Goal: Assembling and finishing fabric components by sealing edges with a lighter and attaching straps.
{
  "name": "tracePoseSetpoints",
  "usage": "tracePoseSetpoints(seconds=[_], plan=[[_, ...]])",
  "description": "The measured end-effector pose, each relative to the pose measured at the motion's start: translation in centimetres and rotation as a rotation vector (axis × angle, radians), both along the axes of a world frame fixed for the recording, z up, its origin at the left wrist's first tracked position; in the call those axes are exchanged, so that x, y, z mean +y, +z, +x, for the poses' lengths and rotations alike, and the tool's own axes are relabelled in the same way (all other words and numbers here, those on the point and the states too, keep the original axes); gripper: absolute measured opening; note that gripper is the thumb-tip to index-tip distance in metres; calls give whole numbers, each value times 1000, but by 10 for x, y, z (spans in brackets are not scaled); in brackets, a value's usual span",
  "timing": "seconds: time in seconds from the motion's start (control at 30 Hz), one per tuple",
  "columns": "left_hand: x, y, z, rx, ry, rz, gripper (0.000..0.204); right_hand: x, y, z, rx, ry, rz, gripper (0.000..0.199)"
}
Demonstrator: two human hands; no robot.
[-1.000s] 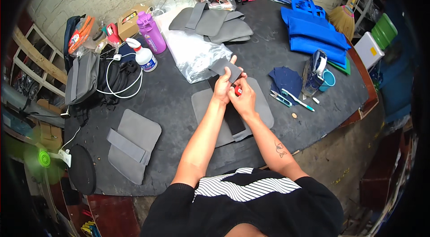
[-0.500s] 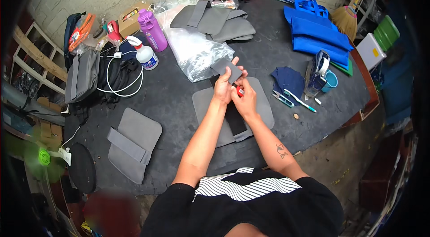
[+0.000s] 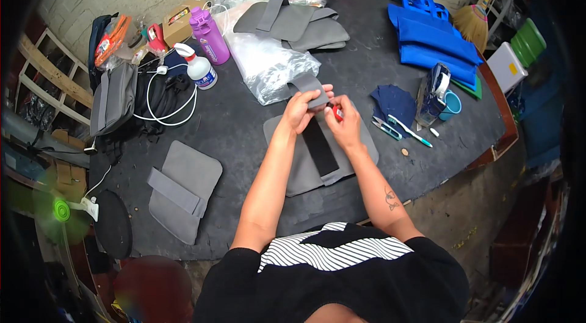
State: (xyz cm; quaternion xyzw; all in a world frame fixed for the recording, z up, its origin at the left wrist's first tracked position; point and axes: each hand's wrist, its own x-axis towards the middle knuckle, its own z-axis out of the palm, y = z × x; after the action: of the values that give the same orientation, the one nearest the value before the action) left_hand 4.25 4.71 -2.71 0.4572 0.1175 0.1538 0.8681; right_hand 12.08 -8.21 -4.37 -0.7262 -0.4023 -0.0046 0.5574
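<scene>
My left hand [image 3: 299, 112] is closed on the end of a grey fabric strap [image 3: 310, 86], its thumb on top. Close beside it, my right hand [image 3: 347, 130] wraps round a small red lighter [image 3: 337, 113], partly hidden by the fingers; no flame can be made out. Beneath both hands lies a grey fabric panel [image 3: 292, 171] with rounded corners. A black hook-and-loop strip [image 3: 321, 151] runs down its middle. To the left rests a similar grey panel [image 3: 192, 170] with a grey strap [image 3: 173, 191] across it.
A stack of grey panels [image 3: 299, 21] and a clear plastic bag [image 3: 271, 69] lie beyond my hands. Left of them stand a spray bottle [image 3: 200, 71] and a purple bottle [image 3: 209, 39]. Thread snips [image 3: 386, 128], a blue cup [image 3: 450, 105] and blue bags [image 3: 433, 36] are on the right.
My hands have drawn slightly apart, the right one moving to the right with the lighter. The grey strap has tilted, and more of the black strip shows. The whole view has shifted slightly.
</scene>
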Motion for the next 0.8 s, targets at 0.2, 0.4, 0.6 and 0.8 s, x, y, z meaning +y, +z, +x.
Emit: tracePoseSetpoints(seconds=[0.2,0.4,0.6,0.8], plan=[[16,30,-10,118,-146,57,41,7,49,10,-212,204,244,49],[11,48,-29,351,44,178,59,34,84,34,-386,350,134,23],[-35,-36,-33,845,563,1153,45,75,99,56,-137,232,157,26],[-65,-54,-32,498,633,1367,28,99,96,67,-218,74,144,27]])
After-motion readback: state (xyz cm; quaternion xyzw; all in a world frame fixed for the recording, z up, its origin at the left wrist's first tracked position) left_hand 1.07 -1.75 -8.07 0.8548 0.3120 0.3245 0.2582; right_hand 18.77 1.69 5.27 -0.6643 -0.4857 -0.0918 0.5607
